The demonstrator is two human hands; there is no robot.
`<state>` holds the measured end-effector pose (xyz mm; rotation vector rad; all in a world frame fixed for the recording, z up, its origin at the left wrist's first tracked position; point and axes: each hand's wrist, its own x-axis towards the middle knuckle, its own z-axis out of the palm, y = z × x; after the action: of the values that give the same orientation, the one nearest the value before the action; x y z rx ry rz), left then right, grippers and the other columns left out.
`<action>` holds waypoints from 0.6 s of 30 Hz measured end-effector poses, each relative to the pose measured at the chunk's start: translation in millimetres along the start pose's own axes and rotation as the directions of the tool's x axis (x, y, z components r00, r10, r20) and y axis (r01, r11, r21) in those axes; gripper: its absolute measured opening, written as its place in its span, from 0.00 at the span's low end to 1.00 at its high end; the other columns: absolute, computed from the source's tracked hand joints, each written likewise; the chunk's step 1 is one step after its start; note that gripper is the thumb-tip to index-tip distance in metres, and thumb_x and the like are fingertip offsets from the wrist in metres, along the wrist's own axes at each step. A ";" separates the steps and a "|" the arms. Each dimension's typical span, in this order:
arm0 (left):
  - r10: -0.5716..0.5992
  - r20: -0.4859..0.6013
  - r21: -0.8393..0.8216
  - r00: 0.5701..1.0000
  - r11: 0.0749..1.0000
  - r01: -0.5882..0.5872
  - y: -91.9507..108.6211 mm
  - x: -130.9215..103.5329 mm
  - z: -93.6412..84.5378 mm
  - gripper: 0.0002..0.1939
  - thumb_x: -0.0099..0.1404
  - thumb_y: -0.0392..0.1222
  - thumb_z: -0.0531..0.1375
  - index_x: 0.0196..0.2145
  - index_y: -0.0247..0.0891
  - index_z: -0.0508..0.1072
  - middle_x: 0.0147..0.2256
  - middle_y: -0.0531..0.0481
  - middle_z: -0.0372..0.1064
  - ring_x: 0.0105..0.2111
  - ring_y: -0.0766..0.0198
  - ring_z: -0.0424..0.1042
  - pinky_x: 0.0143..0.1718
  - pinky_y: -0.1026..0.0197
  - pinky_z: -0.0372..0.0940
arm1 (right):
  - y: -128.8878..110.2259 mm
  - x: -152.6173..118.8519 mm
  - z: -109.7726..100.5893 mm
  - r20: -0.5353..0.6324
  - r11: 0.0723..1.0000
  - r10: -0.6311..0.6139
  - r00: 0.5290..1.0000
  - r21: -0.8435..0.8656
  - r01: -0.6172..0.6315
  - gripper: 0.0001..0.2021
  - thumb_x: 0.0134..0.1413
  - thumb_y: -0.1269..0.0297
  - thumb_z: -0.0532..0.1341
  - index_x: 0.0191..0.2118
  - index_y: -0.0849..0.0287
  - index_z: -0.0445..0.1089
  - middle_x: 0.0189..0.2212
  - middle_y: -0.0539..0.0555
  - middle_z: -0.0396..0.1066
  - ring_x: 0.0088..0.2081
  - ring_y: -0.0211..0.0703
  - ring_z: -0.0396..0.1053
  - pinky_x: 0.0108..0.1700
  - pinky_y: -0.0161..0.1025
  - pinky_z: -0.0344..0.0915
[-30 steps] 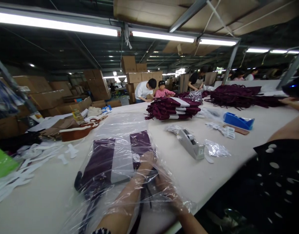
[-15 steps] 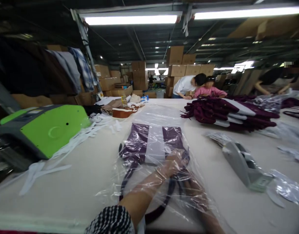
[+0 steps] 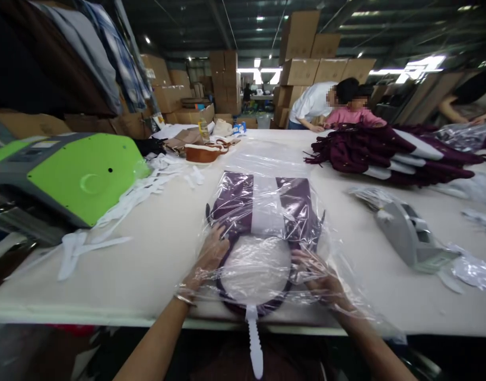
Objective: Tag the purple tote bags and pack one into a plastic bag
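A dark purple handbag (image 3: pixel 235 198) with a pale paper band (image 3: pixel 266 206) around its middle lies flat on the table, covered by a clear plastic bag (image 3: pixel 262 151). Its dark handle (image 3: pixel 253 307) curves in a loop toward me, and a white notched tag strip (image 3: pixel 254 338) hangs from it over the table edge. My left hand (image 3: pixel 213 251) rests at the handbag's lower left corner, fingers slightly bent against it. On the other side my right hand (image 3: pixel 314 270) lies by the handle with fingers stretched out; shiny film covers part of it.
A grey tape dispenser (image 3: pixel 411 233) stands to the right, with a pile of purple bags (image 3: pixel 385 156) behind it. On the left sit a green machine (image 3: pixel 88 177) and white strips (image 3: pixel 127 196). A brown item (image 3: pixel 203 152) lies farther back. Co-workers (image 3: pixel 314 106) bend over the far end.
My left hand has moved from the handbag's right side to its lower left corner. My right hand has moved up beside the handle, which now forms a round loop. The view has tilted down.
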<state>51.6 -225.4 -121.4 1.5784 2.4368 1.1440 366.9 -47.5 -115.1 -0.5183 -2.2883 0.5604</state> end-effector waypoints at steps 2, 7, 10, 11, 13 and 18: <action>-0.016 0.018 -0.074 1.000 0.997 0.018 4.2 -13.8 -5.7 0.25 0.69 0.50 0.50 0.57 0.34 0.65 0.62 0.36 0.59 0.62 0.52 0.59 0.63 0.46 0.58 | -33.3 -4.4 -2.8 0.151 0.992 -0.123 0.981 0.047 0.117 0.15 0.59 0.58 0.59 0.49 0.52 0.75 0.51 0.56 0.74 0.56 0.52 0.69 0.59 0.53 0.66; -0.101 0.093 -0.197 0.991 0.973 0.118 10.6 -58.4 -19.3 0.21 0.66 0.47 0.52 0.54 0.39 0.68 0.54 0.42 0.69 0.55 0.53 0.69 0.58 0.48 0.64 | -107.0 -24.6 14.6 0.504 0.955 -0.293 0.812 0.189 0.227 0.21 0.59 0.61 0.61 0.58 0.44 0.67 0.56 0.52 0.70 0.58 0.49 0.67 0.60 0.47 0.65; -0.128 0.072 -0.254 0.989 0.957 0.142 12.8 -73.2 -19.2 0.20 0.65 0.47 0.52 0.51 0.38 0.70 0.49 0.42 0.73 0.51 0.53 0.71 0.56 0.48 0.65 | -116.8 -24.8 39.4 0.501 0.957 -0.276 0.820 0.224 0.185 0.14 0.60 0.63 0.58 0.49 0.47 0.75 0.47 0.52 0.77 0.47 0.46 0.75 0.51 0.43 0.71; -0.157 0.054 -0.273 0.986 0.948 0.166 13.5 -75.8 -19.2 0.20 0.64 0.47 0.52 0.50 0.37 0.71 0.48 0.42 0.73 0.50 0.53 0.72 0.55 0.49 0.66 | -115.6 -19.2 44.6 0.462 0.962 -0.235 0.855 0.236 0.137 0.12 0.61 0.64 0.57 0.45 0.49 0.77 0.43 0.52 0.78 0.44 0.45 0.76 0.49 0.42 0.72; -0.237 0.045 -0.282 0.970 0.929 0.240 15.0 -79.8 -21.3 0.18 0.64 0.47 0.51 0.47 0.38 0.72 0.46 0.43 0.74 0.48 0.53 0.73 0.52 0.50 0.68 | -112.3 1.8 45.7 0.356 0.966 -0.086 0.931 0.259 -0.010 0.13 0.62 0.61 0.55 0.40 0.50 0.78 0.39 0.52 0.79 0.42 0.44 0.76 0.49 0.42 0.72; -0.140 0.224 -0.110 0.964 0.980 0.168 31.0 -90.0 -31.0 0.13 0.66 0.51 0.54 0.42 0.45 0.73 0.44 0.47 0.74 0.46 0.53 0.73 0.48 0.49 0.69 | -120.9 78.2 13.9 0.228 0.783 0.341 0.912 0.468 -0.410 0.18 0.61 0.51 0.55 0.36 0.57 0.78 0.39 0.54 0.78 0.28 0.39 0.74 0.27 0.35 0.73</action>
<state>107.7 -307.7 -112.6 1.3695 2.2535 1.0227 280.5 -110.7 -17.7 -0.6897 -2.0338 1.3919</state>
